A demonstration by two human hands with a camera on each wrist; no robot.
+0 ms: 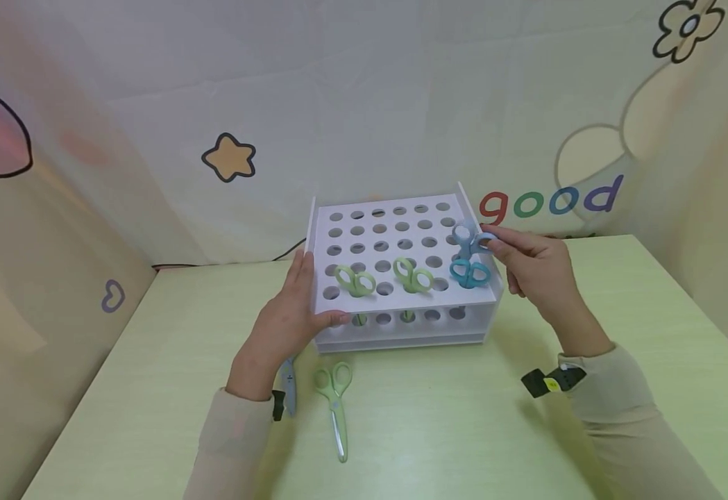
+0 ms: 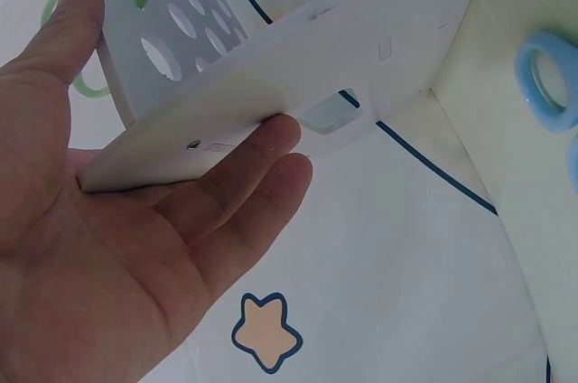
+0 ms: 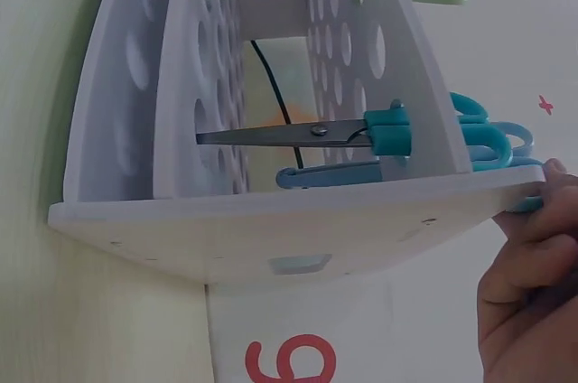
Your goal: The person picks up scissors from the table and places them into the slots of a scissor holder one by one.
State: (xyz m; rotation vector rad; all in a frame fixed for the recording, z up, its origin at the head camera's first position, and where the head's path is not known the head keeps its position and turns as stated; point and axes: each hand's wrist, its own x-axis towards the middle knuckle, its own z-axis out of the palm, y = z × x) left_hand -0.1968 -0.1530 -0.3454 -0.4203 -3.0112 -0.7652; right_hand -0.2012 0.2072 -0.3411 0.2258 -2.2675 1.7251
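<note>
A white rack [image 1: 373,306] with rows of round holes stands on the table. My left hand [image 1: 279,319] holds its left side, thumb over the front edge and fingers along the outer side panel [image 2: 361,67]. At the rack's right edge my right hand [image 1: 541,271] pinches one handle loop of light blue scissors [image 1: 462,237]. Their blue tip [image 3: 330,174] is inside the rack, below the upper panel. Just in front, teal scissors [image 1: 470,273] stand in a hole, blades down. Two green scissors [image 1: 355,282] [image 1: 413,276] also hang in the front part of the rack.
Green scissors [image 1: 335,401] lie on the table [image 1: 438,417] before the rack. Beside them lie blue scissors [image 1: 289,387], partly hidden by my left hand and wrist. A printed cloth [image 1: 364,104] hangs behind the rack, and a dark cable [image 1: 290,251] runs along the table's back.
</note>
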